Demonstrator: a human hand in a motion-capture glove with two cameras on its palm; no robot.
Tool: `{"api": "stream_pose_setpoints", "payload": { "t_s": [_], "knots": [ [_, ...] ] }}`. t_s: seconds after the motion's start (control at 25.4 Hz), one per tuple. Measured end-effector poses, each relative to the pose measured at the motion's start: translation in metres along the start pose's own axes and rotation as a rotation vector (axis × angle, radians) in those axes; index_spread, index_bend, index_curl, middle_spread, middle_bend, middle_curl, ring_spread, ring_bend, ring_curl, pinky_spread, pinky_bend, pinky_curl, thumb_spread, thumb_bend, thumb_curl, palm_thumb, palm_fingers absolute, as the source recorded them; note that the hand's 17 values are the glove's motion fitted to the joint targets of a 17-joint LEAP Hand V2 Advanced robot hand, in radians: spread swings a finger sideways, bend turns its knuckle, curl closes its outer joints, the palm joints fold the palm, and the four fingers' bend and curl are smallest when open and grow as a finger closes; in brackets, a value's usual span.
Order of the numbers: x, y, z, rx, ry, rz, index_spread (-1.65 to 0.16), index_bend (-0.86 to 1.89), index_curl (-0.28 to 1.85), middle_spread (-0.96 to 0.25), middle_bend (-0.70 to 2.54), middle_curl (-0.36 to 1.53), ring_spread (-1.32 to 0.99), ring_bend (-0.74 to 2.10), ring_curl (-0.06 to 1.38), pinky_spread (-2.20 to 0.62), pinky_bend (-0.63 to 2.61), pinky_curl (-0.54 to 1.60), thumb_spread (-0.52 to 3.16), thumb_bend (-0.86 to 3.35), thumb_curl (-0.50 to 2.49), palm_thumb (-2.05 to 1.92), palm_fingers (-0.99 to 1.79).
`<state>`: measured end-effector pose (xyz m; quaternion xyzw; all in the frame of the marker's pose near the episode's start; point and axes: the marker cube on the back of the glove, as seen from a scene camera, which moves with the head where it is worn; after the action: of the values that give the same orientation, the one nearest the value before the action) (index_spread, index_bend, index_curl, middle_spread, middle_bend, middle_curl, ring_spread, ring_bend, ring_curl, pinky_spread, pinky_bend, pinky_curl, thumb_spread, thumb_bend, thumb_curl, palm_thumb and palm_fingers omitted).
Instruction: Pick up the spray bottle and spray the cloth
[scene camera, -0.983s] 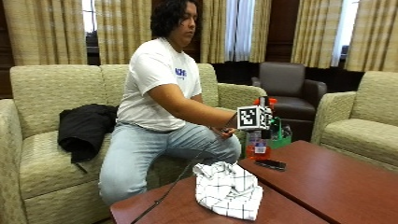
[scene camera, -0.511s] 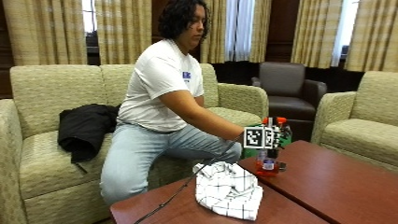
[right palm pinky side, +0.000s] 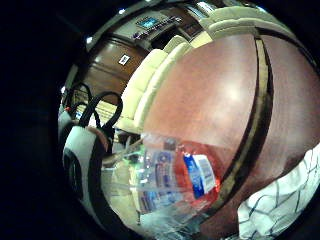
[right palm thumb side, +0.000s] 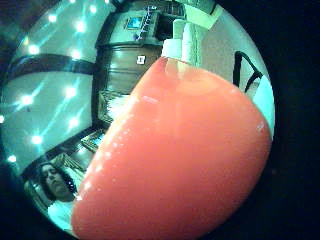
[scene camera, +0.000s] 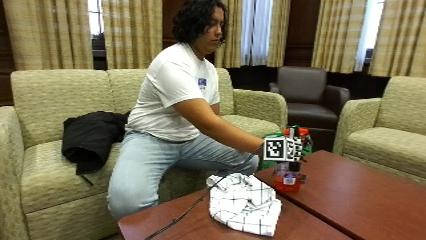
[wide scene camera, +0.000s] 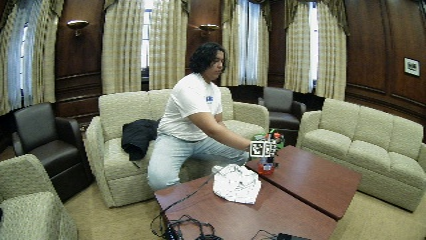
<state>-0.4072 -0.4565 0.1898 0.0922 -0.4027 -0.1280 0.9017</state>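
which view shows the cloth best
The outside view: the whole white checked cloth lies crumpled on the table beside the spray bottle. The wide outside view shows it smaller; the little finger palm view catches one edge; the thumb view none.

The outside view looks across the reddish-brown wooden table (scene camera: 373, 200) at the seated person; the wide view stands farther back (same side). Both palm views sit right against the clear red-liquid spray bottle (right palm pinky side: 170, 175).

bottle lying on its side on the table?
No, the bottle stands upright on the table, beside the cloth, with the right hand at its top.
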Motion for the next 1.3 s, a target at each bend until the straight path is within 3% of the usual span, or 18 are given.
{"api": "stream_pose_setpoints", "payload": {
  "t_s": [0.35,0.55,0.75,1.3],
  "knots": [
    [0.001,-0.002,0.002,-0.016,0.020,-0.021,-0.26,0.27,0.62,-0.15,0.62,0.54,-0.17,0.70,0.48,-0.27,0.50,0.42,0.53,-0.02,0.85,0.90,1.38],
    [-0.003,0.020,-0.004,-0.171,-0.019,-0.008,-0.26,0.27,0.62,-0.15,0.62,0.54,-0.18,0.69,0.48,-0.28,0.50,0.42,0.53,-0.03,0.86,0.89,1.38],
    [0.003,0.004,0.007,-0.012,0.015,-0.003,-0.26,0.26,0.62,-0.15,0.63,0.54,-0.19,0.69,0.47,-0.28,0.50,0.42,0.55,-0.03,0.85,0.89,1.37],
    [0.008,0.008,0.006,-0.015,0.002,0.086,-0.28,0.15,0.57,-0.16,0.58,0.52,-0.19,0.64,0.45,-0.25,0.52,0.41,0.57,-0.05,0.80,0.85,1.26]
  ]
}}
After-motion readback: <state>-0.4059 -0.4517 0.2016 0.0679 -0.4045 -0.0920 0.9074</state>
